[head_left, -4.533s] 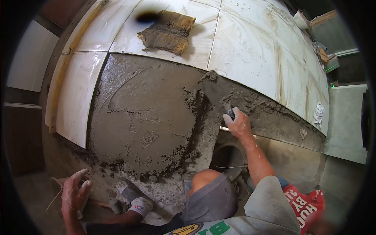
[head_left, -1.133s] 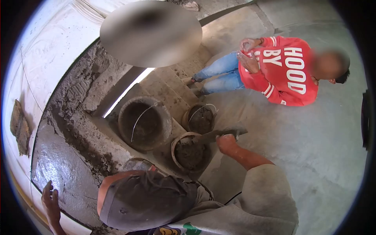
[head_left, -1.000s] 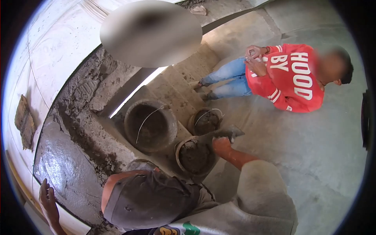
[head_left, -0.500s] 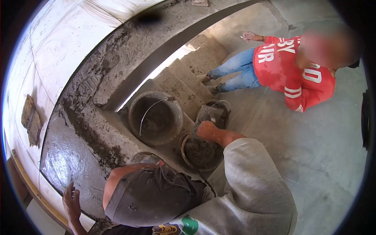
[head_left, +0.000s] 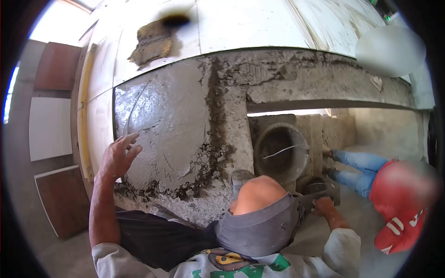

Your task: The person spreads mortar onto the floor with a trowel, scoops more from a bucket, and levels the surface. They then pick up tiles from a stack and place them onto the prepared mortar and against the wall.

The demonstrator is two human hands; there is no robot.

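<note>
1. While the trowel [head_left: 334, 193] was at lower right, your right hand [head_left: 323, 205] had its fingers clamped on it, near the large bucket [head_left: 296, 163].
2. Your left hand [head_left: 121, 155], fingers slightly apart, was at the left edge of the wet mortar [head_left: 162, 120].
3. At upper left, a ragged brown piece [head_left: 152, 44] lay on white tiles [head_left: 241, 23].

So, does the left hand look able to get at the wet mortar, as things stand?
Probably yes: the left hand looks empty, its fingers at the mortar's left edge, and I see nothing blocking the way to the wet mortar.
</note>
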